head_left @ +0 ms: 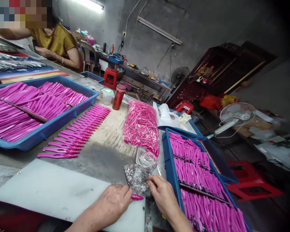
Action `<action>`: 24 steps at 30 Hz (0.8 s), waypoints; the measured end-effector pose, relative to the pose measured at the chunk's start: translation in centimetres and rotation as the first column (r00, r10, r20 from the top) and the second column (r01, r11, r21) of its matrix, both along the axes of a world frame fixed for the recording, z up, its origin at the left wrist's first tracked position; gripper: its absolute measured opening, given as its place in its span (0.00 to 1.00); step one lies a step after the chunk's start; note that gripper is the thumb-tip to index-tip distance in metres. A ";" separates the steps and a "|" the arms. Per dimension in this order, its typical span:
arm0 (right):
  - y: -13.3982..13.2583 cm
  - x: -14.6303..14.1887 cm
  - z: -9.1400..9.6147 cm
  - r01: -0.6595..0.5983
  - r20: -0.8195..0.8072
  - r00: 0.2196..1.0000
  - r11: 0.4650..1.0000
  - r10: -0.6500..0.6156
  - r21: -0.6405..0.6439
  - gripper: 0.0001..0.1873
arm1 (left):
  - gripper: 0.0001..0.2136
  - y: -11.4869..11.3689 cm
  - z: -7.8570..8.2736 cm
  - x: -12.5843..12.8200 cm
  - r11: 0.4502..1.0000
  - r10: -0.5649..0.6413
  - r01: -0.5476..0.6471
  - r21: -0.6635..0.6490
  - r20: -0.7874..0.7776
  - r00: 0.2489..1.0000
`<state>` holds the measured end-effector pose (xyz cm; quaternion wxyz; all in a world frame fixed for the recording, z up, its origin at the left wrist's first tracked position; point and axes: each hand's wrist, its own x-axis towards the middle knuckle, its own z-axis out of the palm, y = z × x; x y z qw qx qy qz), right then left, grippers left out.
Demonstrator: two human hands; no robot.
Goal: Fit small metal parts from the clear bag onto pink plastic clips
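Observation:
My left hand (112, 203) is closed round a small pink plastic piece (137, 197) whose tip sticks out to the right over a white board (50, 190). My right hand (162, 192) pinches at a clear bag of small metal parts (137, 175) lying just in front of it. Beyond that bag lies a big clear bag of pink pieces (142, 125). A row of pink handles (78, 130) is laid out on the grey table.
A blue tray (169, 161) of pink handles sits at my right, another blue tray (50, 127) at the far left. A red bottle (118, 96) and a lidded cup (107, 96) stand behind. A person in a mustard top (56, 40) sits far left. Red stools (251, 183) stand on the floor.

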<state>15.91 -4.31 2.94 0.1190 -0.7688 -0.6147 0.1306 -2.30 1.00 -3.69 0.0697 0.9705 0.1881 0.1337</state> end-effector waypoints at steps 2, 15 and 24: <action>0.8 0.4 0.1 -0.022 0.150 0.988 0.996 0.035 -0.086 0.13 | 0.05 0.0 -0.1 0.0 1.000 0.004 -0.004 -0.005 0.004 1.000; 3.3 -0.1 -0.9 -0.100 0.383 0.900 0.953 0.209 -0.287 0.13 | 0.05 0.0 0.1 0.0 1.000 0.002 -0.001 -0.012 0.028 1.000; 3.2 -0.2 -0.8 -0.081 0.360 0.914 0.956 0.184 -0.283 0.14 | 0.04 0.0 0.3 0.0 1.000 0.010 -0.011 0.026 0.024 1.000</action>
